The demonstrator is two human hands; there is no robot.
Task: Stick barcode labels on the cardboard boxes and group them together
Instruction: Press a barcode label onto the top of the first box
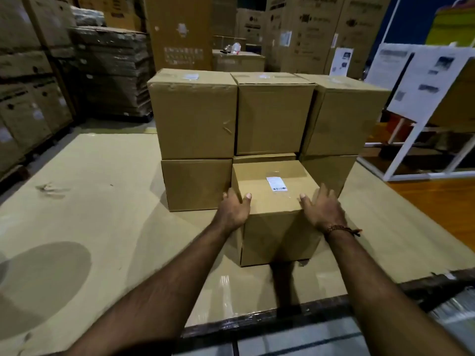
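Hands clasp a labelled box (275,201), left hand (232,210) and right hand (322,208) gripping its sides, just before the stacked boxes (270,116).

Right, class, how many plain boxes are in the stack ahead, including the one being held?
7. Top left box, top middle box, top right box; bottom left box, bottom middle box (mostly hidden), bottom right box; held box. Others may hide behind.
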